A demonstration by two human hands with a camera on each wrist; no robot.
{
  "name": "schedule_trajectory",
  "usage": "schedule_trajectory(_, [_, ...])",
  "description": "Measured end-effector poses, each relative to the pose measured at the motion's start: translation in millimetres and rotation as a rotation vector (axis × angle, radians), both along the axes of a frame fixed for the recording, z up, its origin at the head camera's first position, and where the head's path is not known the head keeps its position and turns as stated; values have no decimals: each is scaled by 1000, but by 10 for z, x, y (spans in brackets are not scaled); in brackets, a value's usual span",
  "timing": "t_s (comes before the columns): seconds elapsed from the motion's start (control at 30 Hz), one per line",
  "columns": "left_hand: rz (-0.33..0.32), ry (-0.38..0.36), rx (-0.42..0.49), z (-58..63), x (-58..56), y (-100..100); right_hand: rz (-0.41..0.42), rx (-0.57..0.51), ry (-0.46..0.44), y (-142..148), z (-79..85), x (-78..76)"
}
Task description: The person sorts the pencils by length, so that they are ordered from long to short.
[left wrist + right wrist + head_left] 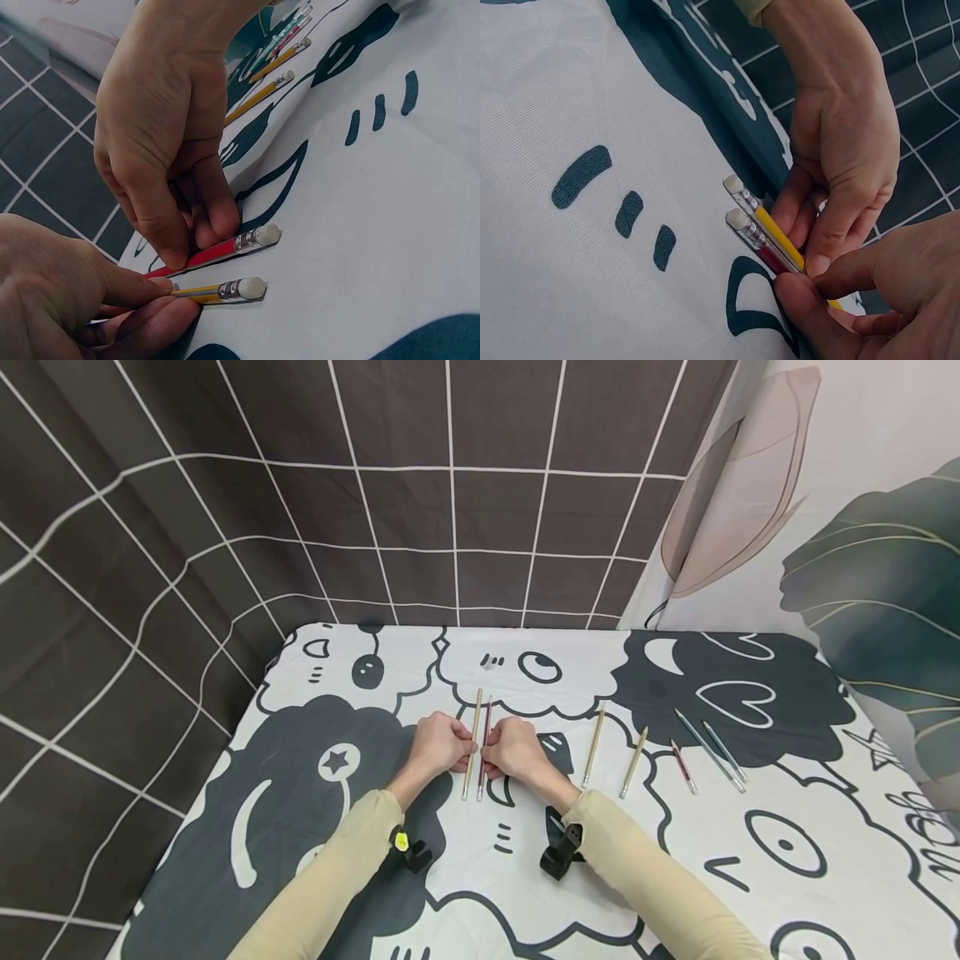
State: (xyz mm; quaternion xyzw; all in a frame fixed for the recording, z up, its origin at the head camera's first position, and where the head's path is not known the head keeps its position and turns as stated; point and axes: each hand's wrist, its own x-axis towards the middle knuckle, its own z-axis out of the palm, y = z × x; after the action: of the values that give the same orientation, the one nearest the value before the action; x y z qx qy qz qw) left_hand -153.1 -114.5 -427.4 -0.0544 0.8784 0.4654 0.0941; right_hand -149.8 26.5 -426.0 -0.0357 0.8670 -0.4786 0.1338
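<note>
Two pencils lie side by side on the cartoon-print tablecloth, erasers toward me. My left hand pinches the yellow pencil at its middle. My right hand pinches the red pencil beside it. Both hands rest on the cloth, with their fingertips nearly meeting over the pair.
To the right lie more pencils: two yellow ones, a short red one and two teal ones. Dark grid-pattern curtains close off the back and left, and a leaf-print curtain hangs on the right.
</note>
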Motion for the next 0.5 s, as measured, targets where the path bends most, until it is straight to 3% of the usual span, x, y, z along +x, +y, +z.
schedule_trajectory(0.5, [-2, 13, 5, -7, 8, -6, -10, -36, -28, 6, -5, 5])
